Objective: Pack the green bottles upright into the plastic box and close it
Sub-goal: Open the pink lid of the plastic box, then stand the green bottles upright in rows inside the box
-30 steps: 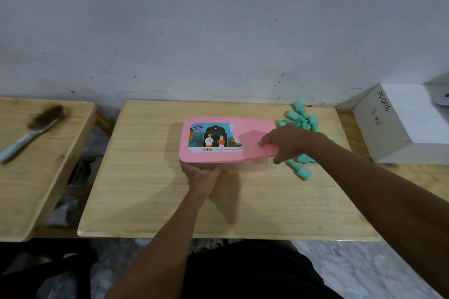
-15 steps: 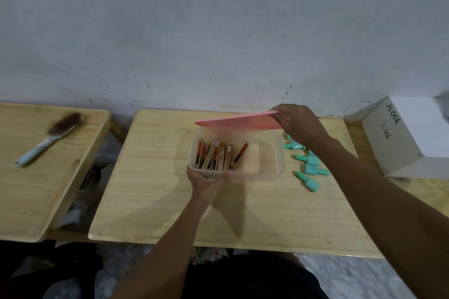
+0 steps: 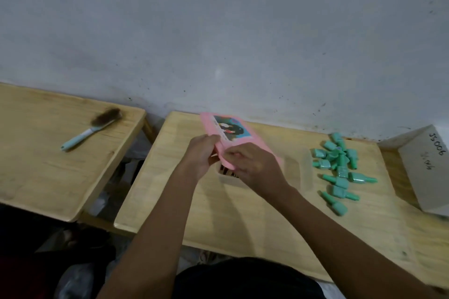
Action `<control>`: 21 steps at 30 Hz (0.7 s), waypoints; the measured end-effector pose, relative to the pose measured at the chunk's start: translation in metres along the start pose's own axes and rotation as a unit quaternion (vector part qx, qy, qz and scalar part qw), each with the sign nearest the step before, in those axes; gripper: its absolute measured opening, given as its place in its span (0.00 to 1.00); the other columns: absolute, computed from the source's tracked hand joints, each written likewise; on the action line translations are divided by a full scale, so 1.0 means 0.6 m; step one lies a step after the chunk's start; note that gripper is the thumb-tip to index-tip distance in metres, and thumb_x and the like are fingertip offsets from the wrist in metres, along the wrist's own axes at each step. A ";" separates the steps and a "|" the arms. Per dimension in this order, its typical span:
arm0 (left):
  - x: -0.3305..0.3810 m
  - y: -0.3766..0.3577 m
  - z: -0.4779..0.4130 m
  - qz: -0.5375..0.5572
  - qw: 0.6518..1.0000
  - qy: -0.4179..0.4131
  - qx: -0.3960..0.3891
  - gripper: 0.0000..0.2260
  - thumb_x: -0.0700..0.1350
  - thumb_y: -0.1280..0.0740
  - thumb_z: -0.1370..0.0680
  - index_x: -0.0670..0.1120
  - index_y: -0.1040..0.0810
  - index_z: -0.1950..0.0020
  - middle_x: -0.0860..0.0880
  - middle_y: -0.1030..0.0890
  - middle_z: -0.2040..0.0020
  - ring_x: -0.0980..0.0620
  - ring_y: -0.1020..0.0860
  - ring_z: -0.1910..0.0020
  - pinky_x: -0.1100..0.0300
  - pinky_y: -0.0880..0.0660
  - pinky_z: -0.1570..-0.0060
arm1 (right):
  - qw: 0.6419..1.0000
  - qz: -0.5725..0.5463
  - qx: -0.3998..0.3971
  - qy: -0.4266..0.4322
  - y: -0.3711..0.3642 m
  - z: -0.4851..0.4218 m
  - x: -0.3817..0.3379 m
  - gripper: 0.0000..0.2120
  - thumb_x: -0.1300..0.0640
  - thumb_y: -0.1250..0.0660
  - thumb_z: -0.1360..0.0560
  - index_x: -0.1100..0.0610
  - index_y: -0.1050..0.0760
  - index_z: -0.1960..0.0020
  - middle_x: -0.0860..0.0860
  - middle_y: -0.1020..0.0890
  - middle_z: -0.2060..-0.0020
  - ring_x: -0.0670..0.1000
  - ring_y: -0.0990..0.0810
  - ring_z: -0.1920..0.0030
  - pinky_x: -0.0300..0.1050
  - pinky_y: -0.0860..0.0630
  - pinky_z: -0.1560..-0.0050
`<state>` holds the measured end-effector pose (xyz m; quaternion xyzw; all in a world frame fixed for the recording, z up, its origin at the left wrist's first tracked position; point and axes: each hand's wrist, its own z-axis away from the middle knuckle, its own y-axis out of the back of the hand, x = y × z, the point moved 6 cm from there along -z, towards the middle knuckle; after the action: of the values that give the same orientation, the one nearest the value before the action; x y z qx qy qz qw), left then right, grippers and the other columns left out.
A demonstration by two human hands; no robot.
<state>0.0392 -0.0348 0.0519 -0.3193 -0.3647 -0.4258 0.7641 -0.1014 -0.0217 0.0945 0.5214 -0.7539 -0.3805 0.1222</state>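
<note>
Both of my hands hold the pink lid [image 3: 245,139] with a picture label, tilted above the clear plastic box [image 3: 297,170]. My left hand [image 3: 199,153] grips the lid's near left edge. My right hand [image 3: 252,165] pinches its near corner and covers most of the box. The box stands open on the wooden table [image 3: 243,216]; dark and red sticks show inside at its left end. Several green bottles [image 3: 340,167] lie on their sides in a loose pile to the right of the box.
A white block [image 3: 427,167] with handwritten marks stands at the table's right edge, close to the bottles. A second wooden table [image 3: 48,153] on the left carries a brush [image 3: 92,128] with a pale blue handle. A grey wall runs behind both tables.
The lid came off the box, lifted first by my right hand. My left hand let go of the box's front and now also holds the lid. The view shifted left.
</note>
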 end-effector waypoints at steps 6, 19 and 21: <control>0.028 0.093 -0.022 0.020 0.995 -0.063 0.080 0.21 0.31 0.42 0.26 0.42 0.27 0.35 0.42 0.19 0.43 0.42 0.19 0.48 0.44 0.21 0.47 | 0.983 -0.049 -0.148 -0.099 -0.065 0.025 0.032 0.25 0.40 0.29 0.30 0.47 0.24 0.35 0.46 0.23 0.37 0.47 0.25 0.37 0.44 0.31 0.36; -0.064 0.219 -0.054 -0.273 0.929 -0.059 0.243 0.17 0.42 0.43 0.26 0.41 0.22 0.43 0.39 0.19 0.46 0.38 0.21 0.48 0.49 0.22 0.52 | 0.819 -0.055 -0.253 -0.512 -0.086 0.173 0.168 0.19 0.44 0.35 0.26 0.49 0.24 0.37 0.51 0.26 0.36 0.52 0.25 0.38 0.49 0.26 0.42; -0.082 0.213 -0.064 -0.281 0.932 -0.053 0.224 0.16 0.40 0.44 0.24 0.42 0.21 0.43 0.40 0.19 0.46 0.41 0.22 0.51 0.54 0.24 0.55 | 0.806 -0.070 -0.257 -0.529 -0.086 0.182 0.174 0.20 0.44 0.34 0.26 0.50 0.25 0.37 0.52 0.25 0.36 0.53 0.24 0.39 0.49 0.25 0.42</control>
<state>0.1447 0.0102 -0.0318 -0.0467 -0.5655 -0.5130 0.6441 -0.1738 -0.0733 -0.0380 0.2398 -0.5379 -0.7848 -0.1931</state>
